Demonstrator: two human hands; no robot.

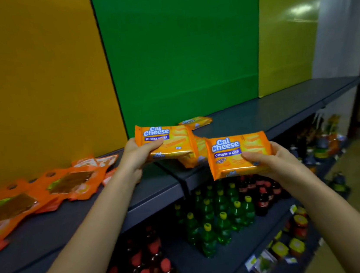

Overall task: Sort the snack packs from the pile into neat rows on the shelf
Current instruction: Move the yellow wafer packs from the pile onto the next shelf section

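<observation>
Presently, at frame centre, my left hand (pixel 136 155) grips one wafer pack (pixel 170 139) and my right hand (pixel 268 159) a second pack (pixel 233 154) over the shelf (pixel 273 111); placement pending, which I judge requires laying both squarely in line.

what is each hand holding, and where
Left hand: first Cal Cheese pack, lower left corner. Right hand: second Cal Cheese pack, lower right corner.

Outstretched left hand (pixel 135 156), right hand (pixel 269 162) gripping
</observation>
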